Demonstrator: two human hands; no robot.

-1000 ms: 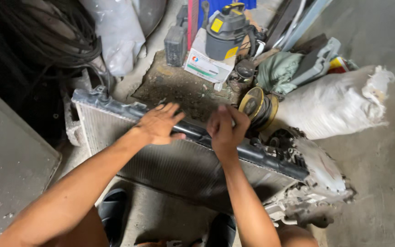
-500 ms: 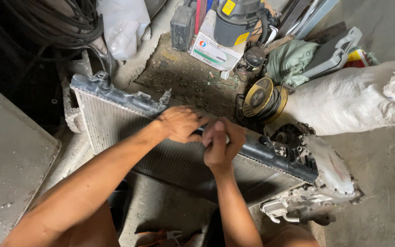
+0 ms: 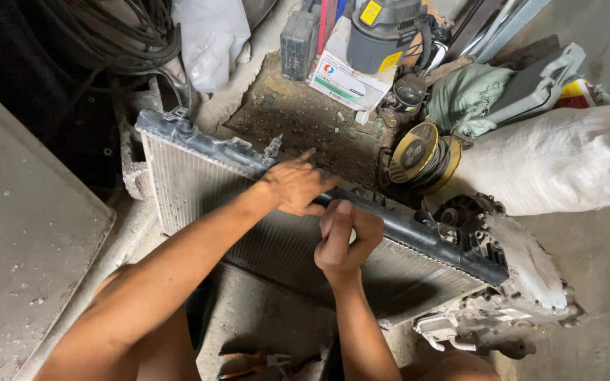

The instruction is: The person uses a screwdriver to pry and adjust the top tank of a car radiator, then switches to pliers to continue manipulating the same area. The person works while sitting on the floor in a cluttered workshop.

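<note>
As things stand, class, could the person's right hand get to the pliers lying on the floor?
Probably yes: the right hand rests on the radiator, and the pliers lie just below beside its forearm, with nothing covering them.

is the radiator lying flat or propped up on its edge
Propped up, tilted: the radiator leans with its dark top tank raised, both hands, left hand and right hand, on it.

Both forearms reach forward, left hand fingers spread, right hand apparently curled shut, nearly touching.

a rough repair workshop: bare concrete floor, radiator at centre, engine part lower right, coiled cables upper left.
</note>
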